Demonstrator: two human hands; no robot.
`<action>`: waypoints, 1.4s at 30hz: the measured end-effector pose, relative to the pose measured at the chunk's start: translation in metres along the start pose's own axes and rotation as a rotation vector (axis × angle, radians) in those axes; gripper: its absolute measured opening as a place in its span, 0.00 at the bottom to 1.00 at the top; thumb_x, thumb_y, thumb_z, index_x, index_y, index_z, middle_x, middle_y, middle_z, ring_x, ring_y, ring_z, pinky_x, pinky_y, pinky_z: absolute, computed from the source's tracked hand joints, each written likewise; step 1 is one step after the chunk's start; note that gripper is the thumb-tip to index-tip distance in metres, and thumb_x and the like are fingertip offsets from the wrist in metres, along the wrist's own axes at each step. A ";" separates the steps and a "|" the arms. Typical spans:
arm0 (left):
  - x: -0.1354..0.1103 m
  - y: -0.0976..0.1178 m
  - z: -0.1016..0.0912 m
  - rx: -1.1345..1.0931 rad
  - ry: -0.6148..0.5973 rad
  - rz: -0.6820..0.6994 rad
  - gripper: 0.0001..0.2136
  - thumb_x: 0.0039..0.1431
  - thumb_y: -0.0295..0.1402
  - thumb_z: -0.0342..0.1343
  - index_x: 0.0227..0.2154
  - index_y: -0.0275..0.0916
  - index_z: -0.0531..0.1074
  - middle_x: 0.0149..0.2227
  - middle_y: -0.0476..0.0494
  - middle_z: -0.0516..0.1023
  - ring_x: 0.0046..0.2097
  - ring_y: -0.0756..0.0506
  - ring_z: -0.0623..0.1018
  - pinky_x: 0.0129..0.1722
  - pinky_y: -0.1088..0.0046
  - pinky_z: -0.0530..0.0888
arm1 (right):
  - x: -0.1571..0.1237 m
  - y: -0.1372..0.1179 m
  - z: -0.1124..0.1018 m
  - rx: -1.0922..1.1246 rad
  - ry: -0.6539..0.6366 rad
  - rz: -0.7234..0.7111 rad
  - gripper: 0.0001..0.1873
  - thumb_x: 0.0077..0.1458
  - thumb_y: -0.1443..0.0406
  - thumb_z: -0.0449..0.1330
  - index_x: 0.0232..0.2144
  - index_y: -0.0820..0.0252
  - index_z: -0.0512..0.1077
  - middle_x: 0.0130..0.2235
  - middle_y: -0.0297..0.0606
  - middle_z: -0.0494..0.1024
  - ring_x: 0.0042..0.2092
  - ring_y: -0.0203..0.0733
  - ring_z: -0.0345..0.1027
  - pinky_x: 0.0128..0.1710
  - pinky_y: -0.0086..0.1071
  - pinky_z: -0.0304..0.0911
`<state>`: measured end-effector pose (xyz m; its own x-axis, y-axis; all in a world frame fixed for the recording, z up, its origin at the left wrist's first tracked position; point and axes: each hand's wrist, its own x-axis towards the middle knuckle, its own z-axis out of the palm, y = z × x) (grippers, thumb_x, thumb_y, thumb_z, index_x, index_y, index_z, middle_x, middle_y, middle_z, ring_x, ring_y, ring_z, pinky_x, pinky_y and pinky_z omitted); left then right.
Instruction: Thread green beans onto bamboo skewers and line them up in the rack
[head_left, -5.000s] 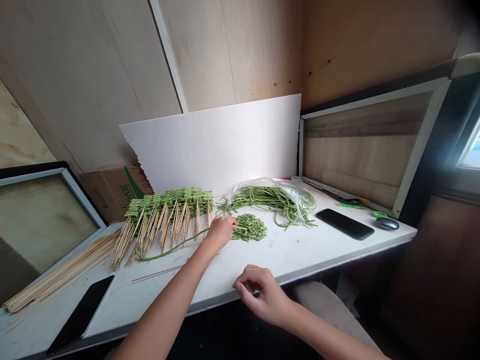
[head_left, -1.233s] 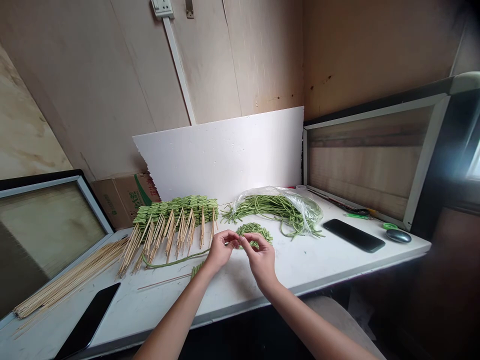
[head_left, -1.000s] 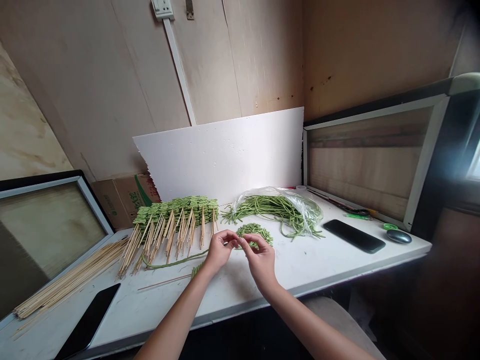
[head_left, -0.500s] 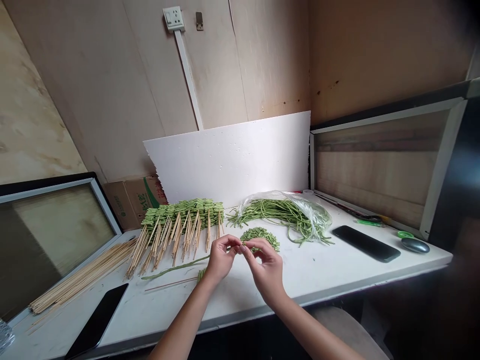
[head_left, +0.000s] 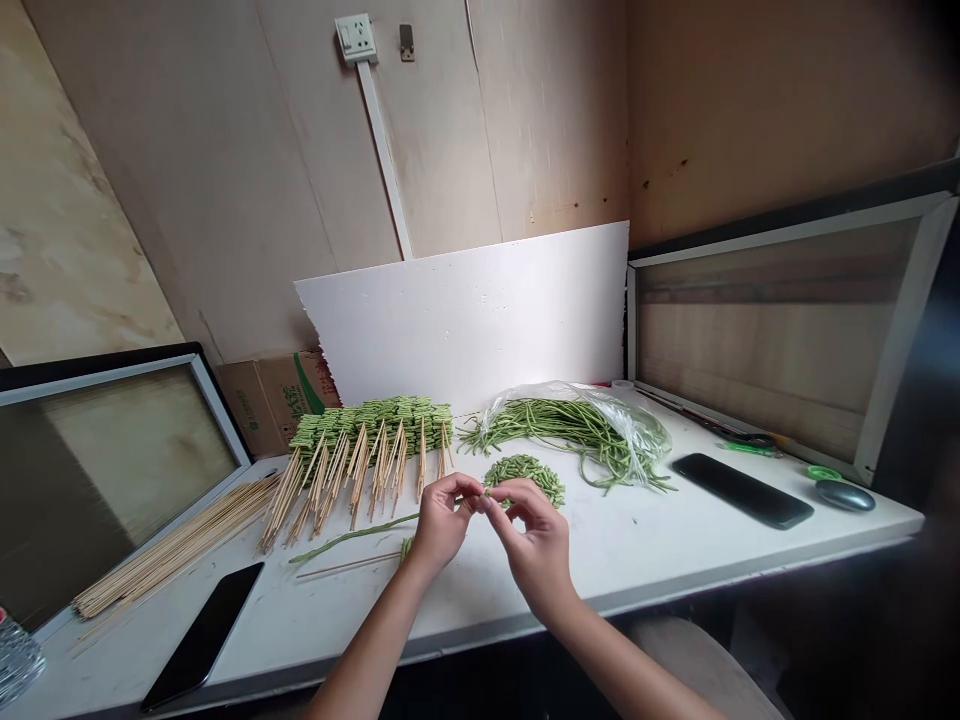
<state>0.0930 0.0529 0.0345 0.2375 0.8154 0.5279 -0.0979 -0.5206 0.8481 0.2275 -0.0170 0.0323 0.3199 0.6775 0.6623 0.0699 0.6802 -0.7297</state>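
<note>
Green bean piece [head_left: 487,491] pinched between the fingertips of the left hand [head_left: 439,520] and right hand [head_left: 538,545], just nearer than the cut-bean pile [head_left: 529,470]. Five seconds ago the right hand rested alone at the table [head_left: 637,545] edge.

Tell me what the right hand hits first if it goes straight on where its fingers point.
Probably the left hand: the right hand points up-left, and its fingertips nearly touch the left hand's around a green bean piece. Depth is unclear, but nothing else lies between them.
</note>
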 end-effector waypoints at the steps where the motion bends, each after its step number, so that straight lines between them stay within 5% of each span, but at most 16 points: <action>1: 0.000 0.000 0.000 -0.006 -0.002 0.000 0.02 0.55 0.28 0.65 0.29 0.38 0.78 0.28 0.47 0.78 0.32 0.48 0.76 0.35 0.72 0.75 | 0.000 0.000 0.000 0.002 -0.002 0.002 0.05 0.61 0.59 0.67 0.36 0.51 0.81 0.38 0.41 0.80 0.40 0.46 0.74 0.32 0.36 0.67; 42: -0.003 -0.007 -0.003 -0.048 -0.032 -0.023 0.05 0.57 0.32 0.68 0.31 0.37 0.78 0.29 0.47 0.78 0.32 0.49 0.76 0.35 0.72 0.76 | -0.003 0.008 0.001 0.039 0.014 0.026 0.04 0.62 0.61 0.67 0.38 0.52 0.81 0.40 0.40 0.79 0.42 0.45 0.74 0.33 0.34 0.69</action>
<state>0.0904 0.0547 0.0270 0.2712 0.8178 0.5075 -0.1380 -0.4888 0.8614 0.2257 -0.0135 0.0247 0.3347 0.6912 0.6404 0.0246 0.6730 -0.7392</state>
